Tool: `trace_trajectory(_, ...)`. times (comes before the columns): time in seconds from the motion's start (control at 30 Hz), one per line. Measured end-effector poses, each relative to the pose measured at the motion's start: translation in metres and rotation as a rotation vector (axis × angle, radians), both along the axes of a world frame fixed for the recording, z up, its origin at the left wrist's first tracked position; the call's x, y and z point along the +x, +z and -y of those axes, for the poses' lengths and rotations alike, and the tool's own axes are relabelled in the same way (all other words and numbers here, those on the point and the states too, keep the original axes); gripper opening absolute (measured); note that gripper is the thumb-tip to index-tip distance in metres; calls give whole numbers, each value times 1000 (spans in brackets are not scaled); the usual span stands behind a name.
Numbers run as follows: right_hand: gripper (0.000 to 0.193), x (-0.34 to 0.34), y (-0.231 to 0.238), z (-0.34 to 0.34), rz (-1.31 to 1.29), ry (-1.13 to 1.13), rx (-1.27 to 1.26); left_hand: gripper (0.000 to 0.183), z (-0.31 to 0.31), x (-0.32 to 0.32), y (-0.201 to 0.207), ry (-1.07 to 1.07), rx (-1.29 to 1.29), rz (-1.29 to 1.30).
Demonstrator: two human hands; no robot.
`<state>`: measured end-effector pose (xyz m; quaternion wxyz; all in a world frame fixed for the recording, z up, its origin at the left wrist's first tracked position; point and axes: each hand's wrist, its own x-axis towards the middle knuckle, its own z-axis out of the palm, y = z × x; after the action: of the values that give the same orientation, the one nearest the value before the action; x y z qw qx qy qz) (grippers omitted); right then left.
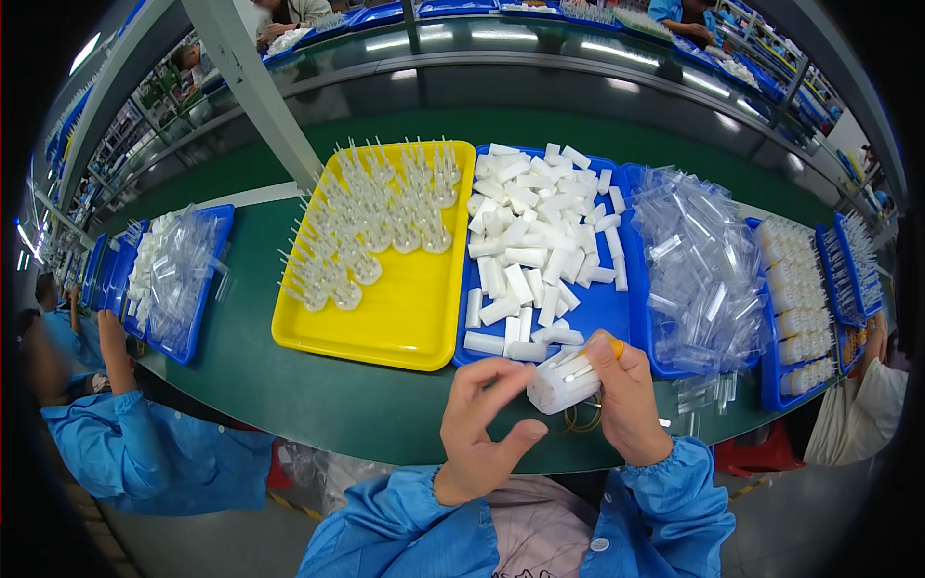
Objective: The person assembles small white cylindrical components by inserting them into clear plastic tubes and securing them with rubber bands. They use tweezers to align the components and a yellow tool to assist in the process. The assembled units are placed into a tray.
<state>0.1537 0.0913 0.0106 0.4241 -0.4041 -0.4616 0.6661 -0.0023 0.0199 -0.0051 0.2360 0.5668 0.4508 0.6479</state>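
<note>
Gripping 1 wht. bundle in R hand above near edge of worktop, w/ L hand adj., fingers spread.

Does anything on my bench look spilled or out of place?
Slightly: a few clear plastic pieces lie on the green tabletop, outside the near rim of the blue tray heaped with similar ones. They look like strays.

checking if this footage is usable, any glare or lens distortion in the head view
Head view: the front edge of the green table bends and the picture's corners go black; head view: glare streaks the far bench and glints off the clear plastic pieces; head view: the white bundle in the right hand is pale but readable.
</note>
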Motion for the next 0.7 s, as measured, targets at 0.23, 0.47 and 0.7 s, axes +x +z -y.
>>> trace_trajectory(0.23, 31, 2, 0, 1, 14, 27, 44, 39, -9, -9, 2, -258, -267, 190)
trace_trajectory(0.47, 30, 10, 6, -1, 171, 121, 212, 29, -10, -15, 5, -366, -296, 174)
trace_trajectory(0.7, 20, 30, 24, -34, 744, 97, 757, 24, 1, -35, -6, -285, -248, 546)
